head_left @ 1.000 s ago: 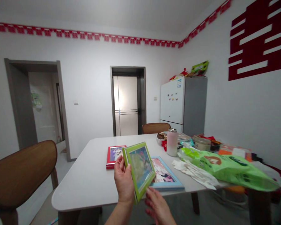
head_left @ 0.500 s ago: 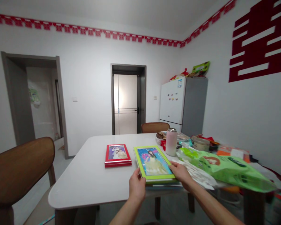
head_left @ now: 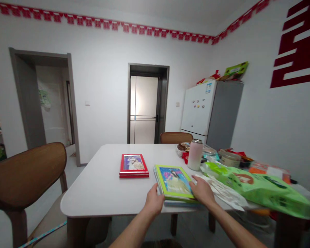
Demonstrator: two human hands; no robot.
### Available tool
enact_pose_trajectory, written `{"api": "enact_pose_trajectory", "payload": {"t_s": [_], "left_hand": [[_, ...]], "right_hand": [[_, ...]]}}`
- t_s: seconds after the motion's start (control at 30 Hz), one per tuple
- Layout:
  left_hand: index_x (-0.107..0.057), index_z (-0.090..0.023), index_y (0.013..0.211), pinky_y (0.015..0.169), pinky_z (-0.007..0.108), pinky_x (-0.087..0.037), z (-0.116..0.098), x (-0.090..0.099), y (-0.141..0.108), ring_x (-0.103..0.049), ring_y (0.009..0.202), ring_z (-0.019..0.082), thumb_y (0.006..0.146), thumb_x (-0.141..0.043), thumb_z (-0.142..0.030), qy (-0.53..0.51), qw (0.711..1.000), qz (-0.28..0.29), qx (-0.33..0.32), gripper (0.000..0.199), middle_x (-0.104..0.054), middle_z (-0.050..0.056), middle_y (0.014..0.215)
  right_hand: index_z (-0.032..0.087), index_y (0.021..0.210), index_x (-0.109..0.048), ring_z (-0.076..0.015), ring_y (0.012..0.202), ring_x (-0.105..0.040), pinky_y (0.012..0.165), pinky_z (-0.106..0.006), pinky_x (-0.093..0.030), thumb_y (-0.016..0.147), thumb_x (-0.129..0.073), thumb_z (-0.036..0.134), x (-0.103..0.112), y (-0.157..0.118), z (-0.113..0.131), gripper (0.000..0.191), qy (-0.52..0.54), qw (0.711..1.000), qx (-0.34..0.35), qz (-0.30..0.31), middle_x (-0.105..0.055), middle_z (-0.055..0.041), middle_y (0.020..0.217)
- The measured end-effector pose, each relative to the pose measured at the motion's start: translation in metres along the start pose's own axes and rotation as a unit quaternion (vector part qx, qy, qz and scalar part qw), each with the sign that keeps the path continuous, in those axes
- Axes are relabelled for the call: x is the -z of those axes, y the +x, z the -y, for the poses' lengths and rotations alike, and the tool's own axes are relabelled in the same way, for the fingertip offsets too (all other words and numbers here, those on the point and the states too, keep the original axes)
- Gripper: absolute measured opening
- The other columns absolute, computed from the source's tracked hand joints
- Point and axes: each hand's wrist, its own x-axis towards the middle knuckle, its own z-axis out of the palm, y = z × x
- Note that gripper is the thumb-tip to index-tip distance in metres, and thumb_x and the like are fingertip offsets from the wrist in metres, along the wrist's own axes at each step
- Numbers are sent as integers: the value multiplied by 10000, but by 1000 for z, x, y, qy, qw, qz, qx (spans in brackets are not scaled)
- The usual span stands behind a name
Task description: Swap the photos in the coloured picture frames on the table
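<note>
A picture frame with a lime-green border (head_left: 175, 181) holds a photo of a person in a pale yellow dress. It lies on top of other frames (head_left: 172, 203), whose grey-blue edges show below it at the table's front edge. My left hand (head_left: 154, 200) is closed at its lower left corner, thumb uppermost. On the right side, my right hand (head_left: 203, 190) grips the same frame with the fingers partly hidden. To the left lie red picture frames (head_left: 134, 166), one stacked on another, with a photo of people in the upper one.
A pink-white tumbler (head_left: 195, 155) stands behind the lime-green frame. Green packaging (head_left: 271, 187), white tissue-like sheets (head_left: 226, 189) and food containers (head_left: 229, 158) crowd the right of the white table (head_left: 100, 193). Brown chairs (head_left: 28, 175) stand to the left and behind.
My view has turned slightly left and down, so the room appears shifted right and up. Both hands keep to the frame's sides; more of the stack's left edge shows below it.
</note>
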Motion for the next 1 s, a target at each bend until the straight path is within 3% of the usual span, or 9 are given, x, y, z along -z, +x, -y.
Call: {"api": "enact_pose_trajectory", "payload": {"t_s": [0.13,0.2,0.3,0.43,0.57,0.67,0.8,0.87,1.0], "left_hand": [[-451,-105,1125,896,224,-325,6,41,7,-457,1068,187,613,-541,-37,-26,998,-52,16,524,-478,115,1190],[-430,-81,1131,896,217,-321,8,64,11,-453,1071,179,636,-533,-47,-44,995,-81,25,506,-459,141,1200],[-446,-95,1092,888,225,-330,12,92,14,-454,1069,175,645,-546,-64,-81,989,-116,43,459,-468,147,1184],[-473,-132,1017,821,235,-388,18,113,11,-493,1023,168,637,-580,-98,-156,976,-132,70,396,-528,123,1096],[-485,-117,964,727,241,-431,17,119,-1,-572,874,167,652,-608,-185,-240,959,-126,86,342,-593,110,918],[-509,-142,937,705,232,-438,8,117,-15,-573,871,161,675,-608,-286,-296,946,-117,69,314,-599,90,913],[-490,-207,1026,786,244,-417,-8,106,-36,-525,978,169,682,-602,-365,-365,926,-86,-56,395,-576,52,1035],[-493,-184,1042,807,275,-413,-13,98,-45,-537,960,195,679,-607,-373,-355,923,-95,-112,425,-588,73,1019],[-494,-126,1061,800,319,-428,-18,89,-62,-567,893,222,735,-531,-380,-237,949,-159,-133,414,-611,113,958]], "right_hand": [[63,1101,-492,-196,1049,-458,916,-303,-309,759,-359,219,-32,-6,75,398,8,976,200,88,-520,-142,1137],[143,1105,-497,-161,1025,-474,894,-254,-326,736,-423,224,-58,-10,119,384,21,957,257,132,-546,-77,1118],[173,1078,-516,-191,995,-485,848,-276,-351,666,-517,210,-94,-11,169,414,21,942,292,165,-552,-78,1098],[141,1053,-521,-243,988,-456,838,-355,-322,655,-511,156,-116,-9,193,399,-1,939,301,165,-533,-135,1062],[168,868,-579,-222,946,-443,811,-336,-324,700,-472,179,-103,-22,195,199,-17,929,329,167,-542,-97,951],[175,869,-561,-205,908,-443,796,-327,-341,719,-471,220,-79,-43,198,180,12,926,349,145,-525,-82,929],[166,873,-538,-201,890,-457,805,-349,-369,721,-465,199,-46,-77,202,172,141,927,326,118,-522,-84,910],[168,886,-532,-204,929,-459,838,-364,-369,692,-478,163,-35,-91,201,202,214,922,297,127,-523,-90,955],[188,886,-540,-214,1083,-409,932,-386,-316,648,-520,176,-23,-108,195,239,355,889,228,175,-474,-92,1142]]}}
